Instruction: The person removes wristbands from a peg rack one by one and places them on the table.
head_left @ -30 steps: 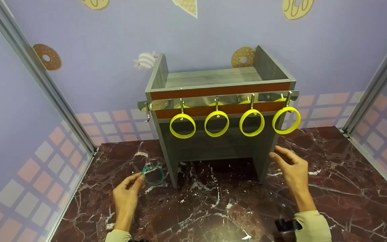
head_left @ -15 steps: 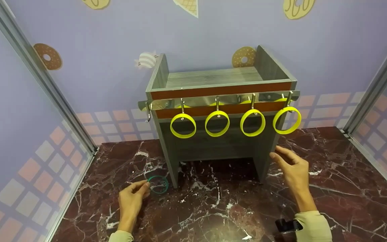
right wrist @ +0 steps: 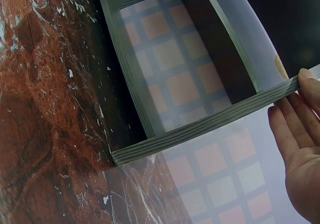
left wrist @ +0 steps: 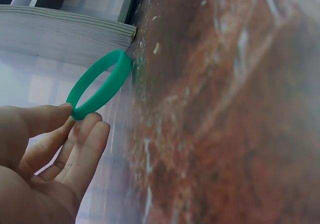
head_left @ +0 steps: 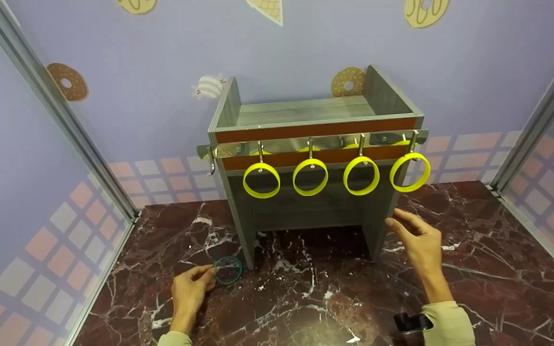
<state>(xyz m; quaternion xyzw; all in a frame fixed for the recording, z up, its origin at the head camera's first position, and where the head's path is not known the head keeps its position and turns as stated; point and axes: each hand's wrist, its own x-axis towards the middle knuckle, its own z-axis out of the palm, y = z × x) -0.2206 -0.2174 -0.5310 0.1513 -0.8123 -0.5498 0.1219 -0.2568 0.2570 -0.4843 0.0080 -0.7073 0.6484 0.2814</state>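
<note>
My left hand (head_left: pixel 188 294) pinches a thin green silicone wristband (left wrist: pixel 111 86) by its edge, between thumb and fingertips. It is low, just left of the front left foot of a grey wooden shelf (head_left: pixel 301 109). Whether the band touches the table cannot be told. The right hand (head_left: pixel 420 247) holds the front edge of the shelf's right side panel (right wrist: pixel 210 125), thumb on one side and fingers on the other. A metal hook rail (head_left: pixel 286 145) crosses the shelf's front. Several yellow wristbands (head_left: pixel 263 195) hang from its hooks, one each; the leftmost hook (head_left: pixel 211 166) is bare.
The shelf stands on a dark red marbled table (head_left: pixel 296 317) against a lilac wall (head_left: pixel 286 53) with printed sweets. Side walls with metal posts (head_left: pixel 60 115) close off left and right. A black strap mount (head_left: pixel 409 322) is on the right wrist.
My left hand has moved a little to the right and down toward the near side, taking the green wristband along. The right hand, shelf and hanging bands look unmoved.
</note>
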